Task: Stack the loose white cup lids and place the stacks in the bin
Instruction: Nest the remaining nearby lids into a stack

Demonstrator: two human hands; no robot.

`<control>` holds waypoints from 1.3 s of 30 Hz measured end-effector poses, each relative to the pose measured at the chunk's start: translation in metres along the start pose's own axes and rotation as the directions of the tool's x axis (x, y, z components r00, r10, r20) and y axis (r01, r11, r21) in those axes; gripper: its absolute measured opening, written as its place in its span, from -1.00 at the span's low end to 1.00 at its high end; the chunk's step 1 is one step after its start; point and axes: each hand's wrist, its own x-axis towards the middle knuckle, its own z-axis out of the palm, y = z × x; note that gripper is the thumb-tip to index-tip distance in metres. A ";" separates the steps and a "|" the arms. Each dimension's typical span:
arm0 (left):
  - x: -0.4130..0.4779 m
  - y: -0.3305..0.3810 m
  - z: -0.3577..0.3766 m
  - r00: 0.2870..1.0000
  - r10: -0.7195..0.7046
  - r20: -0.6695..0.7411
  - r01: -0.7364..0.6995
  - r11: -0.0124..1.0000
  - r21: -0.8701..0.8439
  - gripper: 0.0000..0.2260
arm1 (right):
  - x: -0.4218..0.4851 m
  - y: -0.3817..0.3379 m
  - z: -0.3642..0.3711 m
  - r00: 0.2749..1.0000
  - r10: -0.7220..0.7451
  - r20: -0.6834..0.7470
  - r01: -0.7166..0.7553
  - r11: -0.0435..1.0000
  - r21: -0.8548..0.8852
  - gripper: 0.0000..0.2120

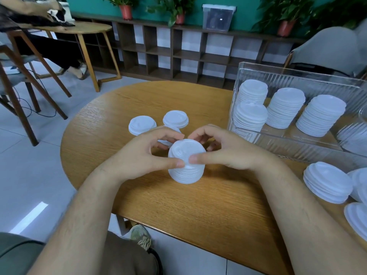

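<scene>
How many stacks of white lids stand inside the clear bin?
4: back-left stack, front-left stack, middle stack, right stack. A blurred white shape at the right end of the bin may be another.

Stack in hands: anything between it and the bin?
No object lies on the table between the stack and the bin. Only the bin's near wall rises in the path; four other stacks already stand inside it.

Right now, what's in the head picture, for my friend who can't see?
The left hand and right hand hold a stack of white lids on a wooden table. Loose lids lie behind it; a clear bin to the right holds more stacks.
</scene>
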 end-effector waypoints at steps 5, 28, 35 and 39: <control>0.001 -0.001 -0.004 0.952 -0.092 -0.294 0.099 0.995 0.010 -0.78 | 0.013 0.009 0.007 0.969 0.129 -0.211 -0.081 0.972 0.220 -0.60; 0.015 0.003 0.009 0.872 -0.093 -0.481 0.122 0.992 0.029 -0.77 | 0.030 0.016 0.020 0.948 0.114 -0.298 -0.016 0.950 0.311 -0.63; 0.014 0.008 0.010 0.874 -0.079 -0.480 0.049 0.996 -0.076 -0.64 | 0.015 -0.001 0.014 0.926 0.026 -0.378 0.106 0.940 0.325 -0.63; 0.010 0.010 0.009 0.909 -0.039 -0.414 -0.002 0.995 -0.099 -0.64 | 0.011 0.001 0.005 0.940 0.020 -0.341 0.088 0.950 0.300 -0.49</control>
